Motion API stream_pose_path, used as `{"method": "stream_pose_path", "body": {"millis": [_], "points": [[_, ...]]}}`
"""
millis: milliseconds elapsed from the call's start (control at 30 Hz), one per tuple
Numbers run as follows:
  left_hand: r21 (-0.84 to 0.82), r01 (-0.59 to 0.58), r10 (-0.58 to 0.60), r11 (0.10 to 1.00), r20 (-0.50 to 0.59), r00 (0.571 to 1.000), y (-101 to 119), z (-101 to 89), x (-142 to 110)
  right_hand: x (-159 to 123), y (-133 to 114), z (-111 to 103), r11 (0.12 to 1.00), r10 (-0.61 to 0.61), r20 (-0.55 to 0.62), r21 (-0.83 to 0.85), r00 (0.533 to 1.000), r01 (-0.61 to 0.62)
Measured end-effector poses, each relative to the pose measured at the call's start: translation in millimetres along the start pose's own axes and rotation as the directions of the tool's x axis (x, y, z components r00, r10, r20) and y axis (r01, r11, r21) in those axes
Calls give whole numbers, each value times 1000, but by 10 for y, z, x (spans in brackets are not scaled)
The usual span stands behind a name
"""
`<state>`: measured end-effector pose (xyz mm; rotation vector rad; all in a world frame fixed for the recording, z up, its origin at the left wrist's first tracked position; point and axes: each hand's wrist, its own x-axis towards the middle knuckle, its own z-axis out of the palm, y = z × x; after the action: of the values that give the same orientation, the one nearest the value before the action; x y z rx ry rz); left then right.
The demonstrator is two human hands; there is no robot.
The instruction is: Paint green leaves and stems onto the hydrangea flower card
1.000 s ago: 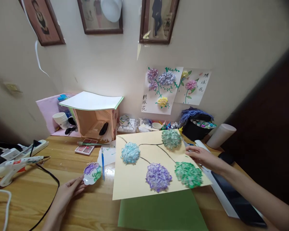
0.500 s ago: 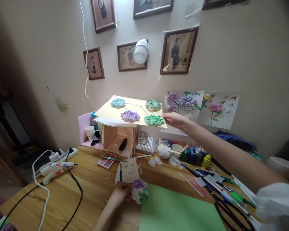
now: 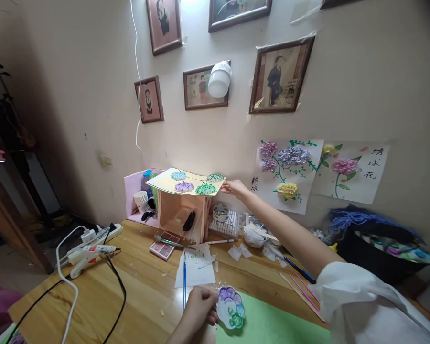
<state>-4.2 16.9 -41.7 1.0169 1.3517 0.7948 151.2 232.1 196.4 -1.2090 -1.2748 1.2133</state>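
Note:
My left hand (image 3: 201, 308) grips the edge of a small flower-shaped paint palette (image 3: 231, 308) smeared with purple and green, held over the corner of a green sheet (image 3: 272, 321). Stretched out far ahead, my right hand (image 3: 234, 187) pinches the right edge of a cream sheet (image 3: 165, 183) carrying blue, purple and green textured flowers. That sheet lies over the top of a pinkish open-fronted box (image 3: 172, 216). A blue paintbrush (image 3: 185, 282) rests on a paint-marked white paper (image 3: 200, 274) beside my left hand.
A hot glue gun (image 3: 89, 258) and power strip (image 3: 112, 233) with cables occupy the left side. Behind the brush are a pink-lidded paint case (image 3: 161, 248), a tub (image 3: 254, 235) and paper scraps (image 3: 239, 252). Pink sticks (image 3: 304, 286) lie right; a black bag (image 3: 365, 253) stands beyond.
My right hand has lowered the flower sheet onto the box and moved farther away. My left hand and the palette have shifted right and toward me, and the view has turned slightly left.

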Motion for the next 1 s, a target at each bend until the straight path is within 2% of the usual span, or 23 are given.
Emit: {"method": "stream_pose_path", "body": {"millis": [100, 267, 400, 567, 667, 800, 1000], "points": [[22, -5, 5, 1000, 34, 999, 25, 119, 57, -266, 124, -272, 994, -66, -66, -92, 996, 60], [72, -37, 28, 997, 124, 992, 159, 394, 199, -1093, 520, -899, 964, -183, -77, -211, 980, 164], [108, -59, 40, 992, 177, 983, 244, 558, 318, -1681, 914, -1378, 945, -144, -113, -310, 983, 103], [124, -120, 96, 985, 181, 979, 223, 628, 344, -1967, 1285, -1823, 875, -79, -255, -481, 964, -55], [125, -157, 133, 980, 183, 974, 212, 631, 288, -2007, 1455, -1951, 795, -52, -301, -590, 952, -143], [153, -256, 239, 954, 120, 963, 242, 656, 189, -2031, 1671, -1951, 715, -21, -313, -669, 950, -204], [326, -331, 331, 886, 57, 942, 301, 722, 83, -1977, 1876, -1860, 695, -91, -348, -694, 933, -191]]}}
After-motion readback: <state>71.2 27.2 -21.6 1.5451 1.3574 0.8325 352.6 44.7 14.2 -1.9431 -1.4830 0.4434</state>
